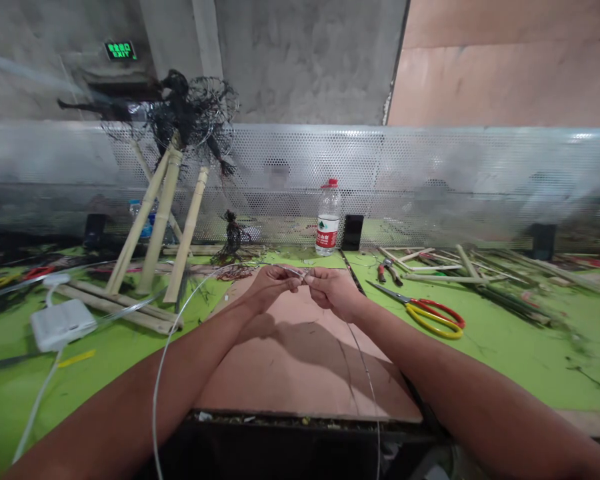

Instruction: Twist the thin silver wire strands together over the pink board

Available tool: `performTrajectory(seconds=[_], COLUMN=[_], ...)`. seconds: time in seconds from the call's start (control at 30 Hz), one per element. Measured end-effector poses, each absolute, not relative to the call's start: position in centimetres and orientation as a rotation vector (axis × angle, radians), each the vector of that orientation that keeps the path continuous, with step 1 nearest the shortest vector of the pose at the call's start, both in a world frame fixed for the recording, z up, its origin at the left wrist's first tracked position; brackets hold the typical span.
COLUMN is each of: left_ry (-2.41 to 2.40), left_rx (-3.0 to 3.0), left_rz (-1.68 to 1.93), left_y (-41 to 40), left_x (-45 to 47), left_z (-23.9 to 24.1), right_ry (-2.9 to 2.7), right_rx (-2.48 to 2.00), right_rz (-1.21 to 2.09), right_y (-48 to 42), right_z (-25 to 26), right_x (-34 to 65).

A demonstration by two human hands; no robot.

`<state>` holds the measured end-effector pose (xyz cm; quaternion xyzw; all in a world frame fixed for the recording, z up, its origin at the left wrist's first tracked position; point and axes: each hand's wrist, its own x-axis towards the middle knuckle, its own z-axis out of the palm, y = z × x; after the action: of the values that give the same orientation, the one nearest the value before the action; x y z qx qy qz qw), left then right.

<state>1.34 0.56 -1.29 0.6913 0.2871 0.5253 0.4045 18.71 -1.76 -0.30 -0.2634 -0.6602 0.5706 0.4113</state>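
Note:
My left hand (pixel 276 280) and my right hand (pixel 333 290) meet fingertip to fingertip above a pinkish board (pixel 300 380). Both pinch a thin pale wire (pixel 166 353), which loops out over my left forearm and down past the bottom edge. A second thin length (pixel 370 387) hangs below my right hand; whether it belongs to the same wire I cannot tell. Just where the fingertips meet, the detail is too small to make out. Scissors (pixel 433 318) with one red and one yellow handle lie right of my right hand.
A bottle (pixel 329 220) and a black phone-like block (pixel 353 232) stand behind my hands. Bamboo poles (pixel 166 213) topped with a tangled black wire figure (pixel 180 110) rise at left. A white adapter (pixel 63 323), pliers (pixel 390 272) and bamboo strips (pixel 435 268) lie about.

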Motion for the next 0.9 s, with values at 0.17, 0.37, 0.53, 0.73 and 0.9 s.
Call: performTrajectory(seconds=[0.17,0.37,0.53,0.73,0.9], left_ry=[0.675,0.595,0.62,0.728,0.743], left_rx=[1.709,1.634,1.555,1.599,1.577], left_rz=[1.342,1.338,1.404,1.466,1.476], left_y=[0.1,-0.3,-0.3,-0.7,-0.9], left_x=[1.6,2.2,3.1,4.0,4.4], left_z=[-1.2,-1.3,-1.8,-2.3,-2.8], right_ry=[-1.712,-1.852,-1.939,-1.948,-1.94], right_rx=[-0.652,-0.829,-0.979,-1.052,-1.061], right_rz=[1.331,0.869,0.582,0.323,0.231], right_y=[-1.9,-1.8,-1.7,-1.7,-1.6], right_z=[-0.1,0.2,-0.1,-0.6,-1.0], right_x=[18.6,18.7,18.5,18.3,18.1])
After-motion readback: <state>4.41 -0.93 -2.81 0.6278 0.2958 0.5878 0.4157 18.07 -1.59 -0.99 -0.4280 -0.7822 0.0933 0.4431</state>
